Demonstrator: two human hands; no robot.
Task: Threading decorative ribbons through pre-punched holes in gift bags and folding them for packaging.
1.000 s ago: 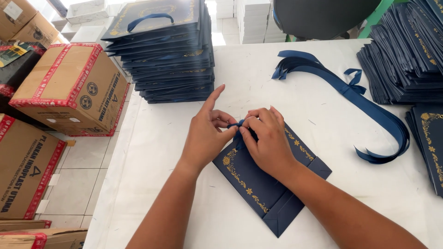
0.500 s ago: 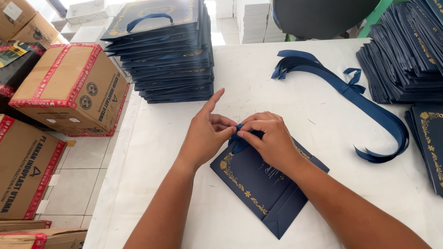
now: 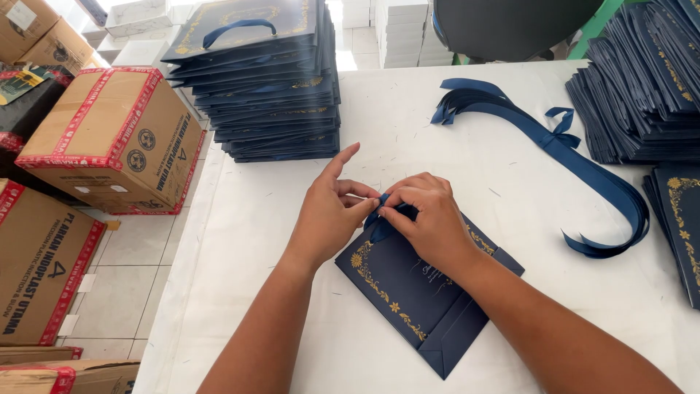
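At the centre of the frame both hands meet over the top edge of a flat navy paper bag (image 3: 408, 292) with gold floral trim, which lies tilted on the white table (image 3: 510, 175), its folded bottom pointing toward the lower right. The left hand (image 3: 328, 211) pinches a short piece of blue ribbon (image 3: 379, 219) between thumb and middle fingers, its index finger stretched straight up and away. The right hand (image 3: 430, 219) is curled closed on the same ribbon, knuckles up, touching the left fingertips. In the upper middle stands a tall stack of finished bags (image 3: 262, 87), the top one with a ribbon handle. A long bundle of loose ribbon strips (image 3: 583, 168) curves across the right half of the table, beside more stacked flat bags (image 3: 642, 87) at the upper right. Taped cardboard cartons (image 3: 109, 138) sit on the floor at left.
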